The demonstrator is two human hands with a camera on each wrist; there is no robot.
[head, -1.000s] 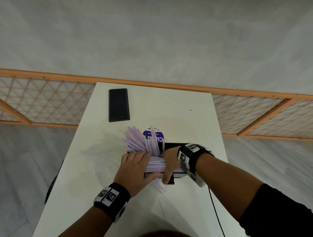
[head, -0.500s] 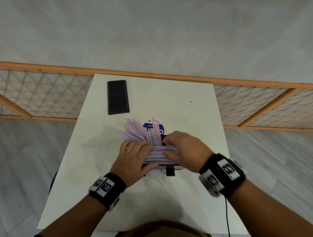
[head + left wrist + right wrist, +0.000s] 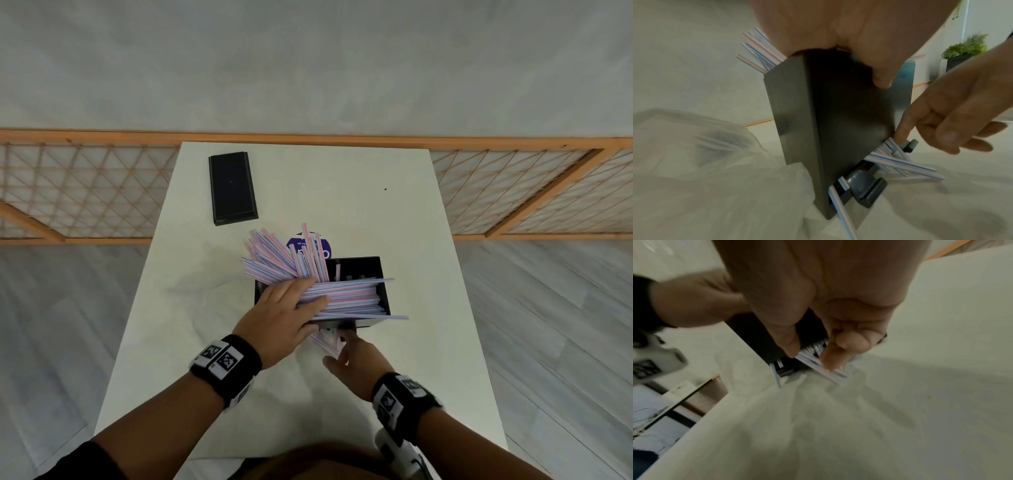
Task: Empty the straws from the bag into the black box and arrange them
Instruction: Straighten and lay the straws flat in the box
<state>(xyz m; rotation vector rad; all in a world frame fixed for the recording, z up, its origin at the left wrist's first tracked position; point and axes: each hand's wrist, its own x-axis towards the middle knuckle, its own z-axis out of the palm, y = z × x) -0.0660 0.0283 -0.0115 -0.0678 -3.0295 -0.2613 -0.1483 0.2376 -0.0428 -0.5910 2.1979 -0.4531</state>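
The black box [image 3: 371,269] stands mid-table, filled with striped straws [image 3: 349,299] lying crosswise; more straws fan out over its left end [image 3: 270,262]. My left hand [image 3: 284,317] lies flat on the straws at the left end, thumb [image 3: 880,78] against the front wall. A few straws [image 3: 327,342] poke out under the box's front. My right hand [image 3: 347,358] is at that spot, thumb and forefinger pinching those straws [image 3: 813,361]. The clear plastic bag [image 3: 705,146] lies crumpled left of the box, and its purple label [image 3: 308,247] shows behind the box.
A flat black lid [image 3: 233,188] lies at the table's far left. A black slotted part [image 3: 865,185] sticks out at the box's base. A wooden lattice rail [image 3: 85,192] runs beyond the far table edge. A potted plant [image 3: 964,48] stands off to the right.
My right hand has left the top of the straw pile and come down to the box's front, taking hold of the straws sticking out at the base. The left hand stays on the pile.
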